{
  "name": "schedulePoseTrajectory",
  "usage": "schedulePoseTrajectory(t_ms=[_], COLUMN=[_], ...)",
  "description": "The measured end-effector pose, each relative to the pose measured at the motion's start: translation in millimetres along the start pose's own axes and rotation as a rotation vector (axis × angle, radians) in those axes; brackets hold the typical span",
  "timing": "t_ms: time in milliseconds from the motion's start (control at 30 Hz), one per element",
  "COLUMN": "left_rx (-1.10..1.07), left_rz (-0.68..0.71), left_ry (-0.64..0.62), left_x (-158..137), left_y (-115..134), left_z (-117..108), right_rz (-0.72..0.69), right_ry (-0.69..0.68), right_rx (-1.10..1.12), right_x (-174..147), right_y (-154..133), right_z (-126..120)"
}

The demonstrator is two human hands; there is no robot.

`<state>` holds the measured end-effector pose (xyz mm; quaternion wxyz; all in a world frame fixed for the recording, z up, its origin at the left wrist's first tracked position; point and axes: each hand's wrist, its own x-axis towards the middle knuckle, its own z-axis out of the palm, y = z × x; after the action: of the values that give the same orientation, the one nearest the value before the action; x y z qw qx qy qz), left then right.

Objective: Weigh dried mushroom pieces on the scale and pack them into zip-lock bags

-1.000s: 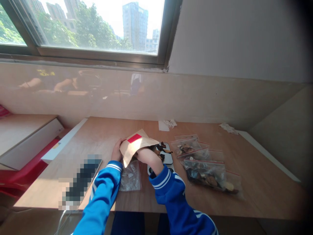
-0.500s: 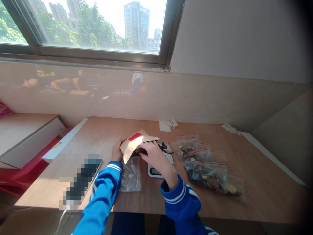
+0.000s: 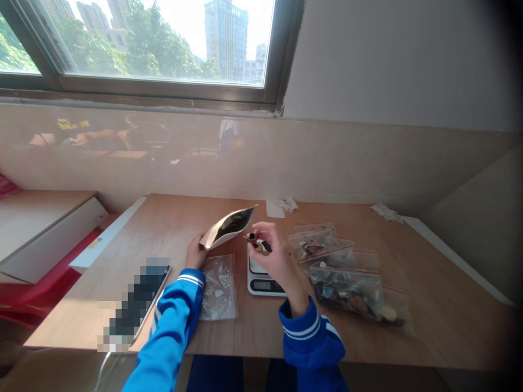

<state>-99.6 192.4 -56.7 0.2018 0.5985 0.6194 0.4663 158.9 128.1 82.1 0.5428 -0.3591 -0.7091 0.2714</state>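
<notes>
My left hand (image 3: 195,253) is closed around a kraft paper bag (image 3: 213,234), tilted so its open mouth faces me and shows a dark inside. My right hand (image 3: 278,251) pinches several dark and tan dried slices (image 3: 260,248) just right of the bag's mouth. Below that hand sits a white digital kitchen scale (image 3: 255,287), its display facing me and its plate partly hidden by the hand. A flat clear zip bag (image 3: 218,294) lies on the table beside my left wrist, left of the scale.
Clear zip bags (image 3: 347,294) with dried pieces lie piled right of the scale. A phone (image 3: 141,299) with a white cable lies at the left. Crumpled tissue (image 3: 287,205) and white paper (image 3: 274,209) are near the wall; another tissue (image 3: 386,213) lies at the back right.
My right hand has come out of the paper bag and moved right over the scale, now holding dried slices. The bag has tipped so its mouth shows, and the scale's display is uncovered.
</notes>
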Motion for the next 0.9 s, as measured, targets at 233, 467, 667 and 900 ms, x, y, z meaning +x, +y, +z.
schedulePoseTrajectory(t_ms=[233,467,667,900], left_rx=[0.066,0.088,0.097,0.098], left_rz=[-0.077,-0.084,-0.078,-0.081], left_ry=[0.033,0.035,0.031,0.02], left_x=[5.6,7.4,7.8,7.9], left_y=[-9.2,-13.8,-14.8,-16.5], left_z=[2.9,3.5,3.1,3.7], right_rz=[0.194,0.253,0.309,0.311], right_ry=[0.123,-0.017,-0.035,0.006], right_rx=[-0.22,-0.331,-0.346,-0.29], right_x=[-44.5,-67.6,-72.3,-77.3], right_y=[70.0,107.6,116.3,120.1], right_z=[-50.6,-50.4,-46.0,-49.4])
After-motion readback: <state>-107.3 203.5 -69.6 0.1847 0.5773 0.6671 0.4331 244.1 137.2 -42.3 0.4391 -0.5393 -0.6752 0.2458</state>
